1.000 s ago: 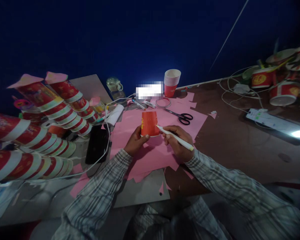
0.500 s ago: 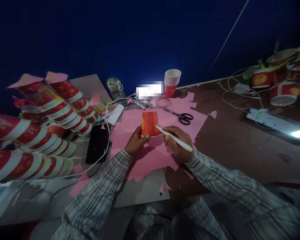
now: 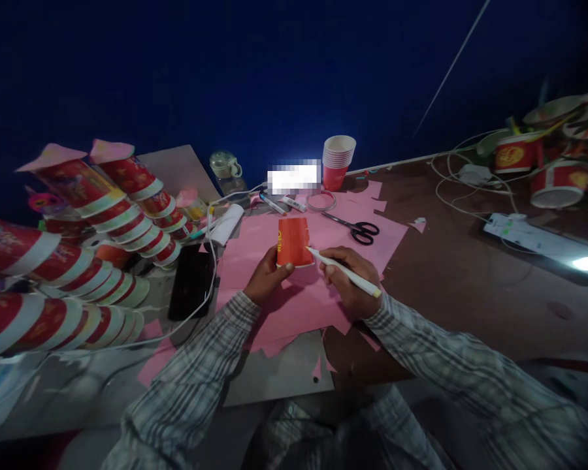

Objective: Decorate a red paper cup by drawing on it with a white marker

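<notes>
A red paper cup with yellow lettering on its left side is turned rim down in my left hand, whose thumb presses near the pale rim. My right hand is closed around a white marker pen. The marker's tip lies close to the cup's right side; whether it touches cannot be made out. Beneath both hands spread pink paper sheets. Black-handled scissors lie on the paper beyond my right hand.
Stacked red-and-white cup towers crowd the left, beside a black phone crossed by a white cable. At the back stand nested cups and a jar. A lit power strip and cables lie right.
The marker's tip has shifted slightly to the right, away from the cup. My left hand and the cup stay nearly in place.
</notes>
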Motion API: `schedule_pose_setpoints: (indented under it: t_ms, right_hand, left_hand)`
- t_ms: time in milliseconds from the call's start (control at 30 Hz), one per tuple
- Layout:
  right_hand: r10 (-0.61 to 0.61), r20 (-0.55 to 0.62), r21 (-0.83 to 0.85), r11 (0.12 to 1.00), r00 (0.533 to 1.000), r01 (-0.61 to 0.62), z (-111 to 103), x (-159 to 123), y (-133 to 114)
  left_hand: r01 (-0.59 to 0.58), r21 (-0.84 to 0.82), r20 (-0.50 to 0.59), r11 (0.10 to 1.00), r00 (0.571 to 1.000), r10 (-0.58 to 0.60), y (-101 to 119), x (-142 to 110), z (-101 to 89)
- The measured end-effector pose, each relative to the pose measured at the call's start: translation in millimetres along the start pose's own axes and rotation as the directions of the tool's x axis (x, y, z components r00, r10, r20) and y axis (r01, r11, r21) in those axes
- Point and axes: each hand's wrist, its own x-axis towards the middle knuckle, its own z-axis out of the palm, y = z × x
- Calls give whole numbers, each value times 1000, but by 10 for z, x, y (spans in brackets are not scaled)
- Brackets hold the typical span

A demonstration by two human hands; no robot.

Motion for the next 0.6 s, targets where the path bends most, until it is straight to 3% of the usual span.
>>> schedule_pose_setpoints:
  t_ms: [600]
  right_hand:
    - [6, 54, 24, 1000, 999, -7, -11, -15, -7]
  left_hand:
    - [4, -8, -8, 1000, 1000, -4, -28, 5, -13]
